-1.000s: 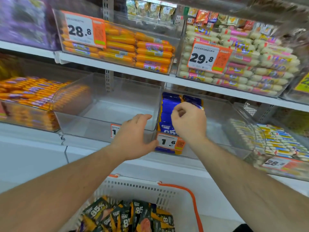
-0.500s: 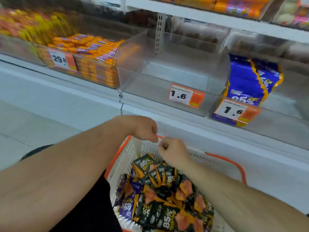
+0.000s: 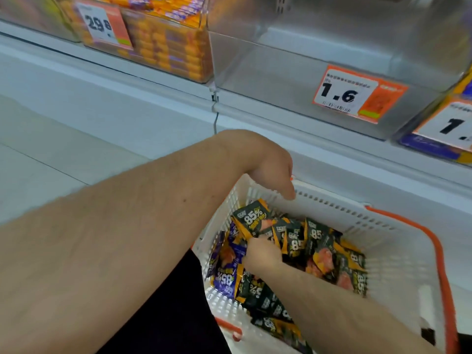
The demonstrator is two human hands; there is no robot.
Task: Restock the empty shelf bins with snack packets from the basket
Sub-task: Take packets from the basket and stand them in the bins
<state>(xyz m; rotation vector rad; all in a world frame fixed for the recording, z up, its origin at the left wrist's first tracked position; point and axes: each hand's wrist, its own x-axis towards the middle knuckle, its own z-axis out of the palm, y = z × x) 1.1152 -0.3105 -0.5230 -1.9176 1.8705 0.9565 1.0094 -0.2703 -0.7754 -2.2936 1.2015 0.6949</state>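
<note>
The fingers of the right hand point(image 3: 260, 254) are curled into the heap of black and orange snack packets marked 85% point(image 3: 293, 241) and appear to be closed on one or more of them, though motion blur hides the exact grip. The left hand point(image 3: 270, 167) is held above the basket's far left corner, its fingers loosely bent downward and nothing gripped. The packets, with a few purple ones point(image 3: 224, 274) among them, are piled in a white perforated plastic basket with orange handles point(image 3: 398, 254). Above, a clear plastic shelf bin with a 1.6 price tag point(image 3: 281, 80) is seen unfilled. To its left, a clear bin of orange sausage sticks point(image 3: 173, 47) carries a 29.8 label.
</note>
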